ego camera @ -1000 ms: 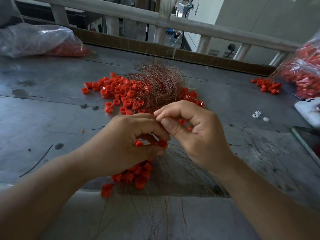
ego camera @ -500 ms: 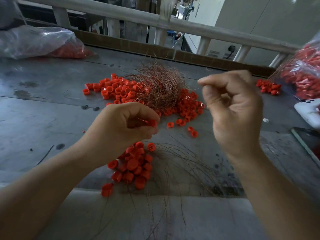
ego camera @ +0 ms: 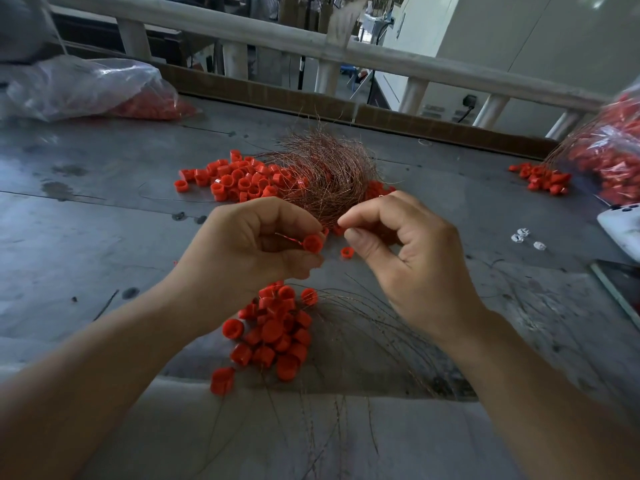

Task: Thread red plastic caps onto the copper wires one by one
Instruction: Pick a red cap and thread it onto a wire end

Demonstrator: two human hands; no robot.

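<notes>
Pinching a red cap [ego camera: 312,243] between thumb and fingertips, the left hand [ego camera: 256,251] holds it above the table [ego camera: 86,237]. Just right, the right hand [ego camera: 408,258] closes finger and thumb, apparently on a thin wire, near the copper wire tangle [ego camera: 325,174].

Caps [ego camera: 277,327] are bright red-orange, the wire tangle [ego camera: 325,174] past the fingers [ego camera: 360,239] is coppery brown, surface [ego camera: 86,237] is dull stained grey.
</notes>
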